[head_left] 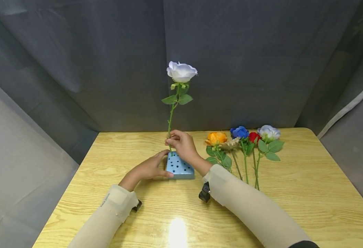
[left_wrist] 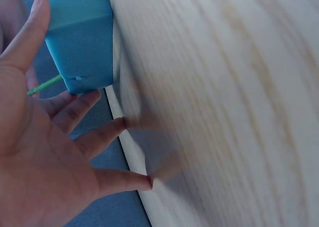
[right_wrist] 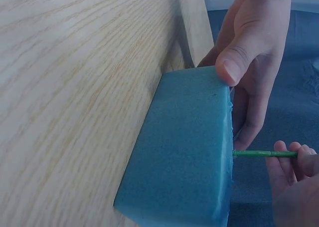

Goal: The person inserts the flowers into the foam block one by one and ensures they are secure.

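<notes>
A light blue foam block dotted with holes sits on the table. My left hand spans its left side, thumb near the front corner and fingertips at the back; in the left wrist view the other fingers spread onto the tabletop. With thumb and fingers, my right hand pinches the green stem of a white artificial rose low down. This rose stands nearly upright, its stem end at the block's back left. In the right wrist view the stem meets the block's holed face; how deep it goes is hidden.
To the right lie an orange flower, a beige flower, a blue flower, a red flower and another white rose, stems toward me. Grey cloth hangs behind the wooden table.
</notes>
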`<state>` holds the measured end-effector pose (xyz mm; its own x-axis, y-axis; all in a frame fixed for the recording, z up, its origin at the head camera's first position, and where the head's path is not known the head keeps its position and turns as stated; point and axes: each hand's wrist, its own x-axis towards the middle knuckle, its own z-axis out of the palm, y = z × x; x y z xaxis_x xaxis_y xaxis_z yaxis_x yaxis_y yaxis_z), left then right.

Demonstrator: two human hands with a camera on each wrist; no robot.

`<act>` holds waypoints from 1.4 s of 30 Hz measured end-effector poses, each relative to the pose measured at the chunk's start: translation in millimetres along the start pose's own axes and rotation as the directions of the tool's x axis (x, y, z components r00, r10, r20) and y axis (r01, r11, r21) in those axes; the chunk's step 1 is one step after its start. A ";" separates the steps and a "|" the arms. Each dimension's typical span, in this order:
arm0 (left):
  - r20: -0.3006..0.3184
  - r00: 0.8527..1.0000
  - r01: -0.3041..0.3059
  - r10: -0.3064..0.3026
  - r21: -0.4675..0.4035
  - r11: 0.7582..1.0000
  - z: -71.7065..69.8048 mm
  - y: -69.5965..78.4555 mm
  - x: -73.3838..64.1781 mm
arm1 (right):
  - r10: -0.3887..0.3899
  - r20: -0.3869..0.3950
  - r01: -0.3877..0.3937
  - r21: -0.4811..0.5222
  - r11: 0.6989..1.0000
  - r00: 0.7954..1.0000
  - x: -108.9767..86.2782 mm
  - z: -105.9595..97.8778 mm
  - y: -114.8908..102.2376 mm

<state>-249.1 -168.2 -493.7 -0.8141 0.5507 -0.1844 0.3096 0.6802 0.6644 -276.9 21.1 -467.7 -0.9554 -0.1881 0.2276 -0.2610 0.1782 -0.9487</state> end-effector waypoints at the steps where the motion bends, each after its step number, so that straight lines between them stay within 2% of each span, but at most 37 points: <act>1: 0.000 1.000 0.000 0.000 -0.001 1.000 0.1 -0.2 0.1 | -0.001 0.004 0.001 -0.002 1.000 1.000 -0.4 -0.3 0.4; 10: -0.001 1.000 0.007 -0.007 -0.004 1.000 1.0 0.1 0.5 | -0.046 0.023 0.048 -0.067 0.997 0.999 -4.8 -2.4 5.0; 20: -0.001 1.000 0.005 -0.005 -0.004 1.000 0.6 -0.4 -0.1 | -0.115 0.050 0.122 -0.173 0.977 0.992 -8.0 -3.5 11.5; 27: 0.006 1.000 0.002 -0.002 -0.022 1.000 0.6 -0.9 -1.8 | -0.110 0.068 0.123 -0.231 0.965 0.992 -9.6 -4.7 14.7; 35: 0.009 1.000 -0.005 0.006 -0.029 1.000 0.4 -1.3 -1.0 | -0.094 0.090 0.113 -0.236 0.965 0.992 -10.8 -7.0 16.1; 42: 0.010 1.000 0.004 -0.004 -0.029 1.000 0.3 -0.8 -0.5 | -0.118 0.110 0.145 -0.273 0.951 0.987 -12.0 -8.9 17.2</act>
<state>-248.8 -168.9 -494.3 -0.8104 0.5529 -0.1939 0.2919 0.6679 0.6847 -271.1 35.0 -484.8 -0.8968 -0.3128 0.3129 -0.4240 0.4056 -0.8098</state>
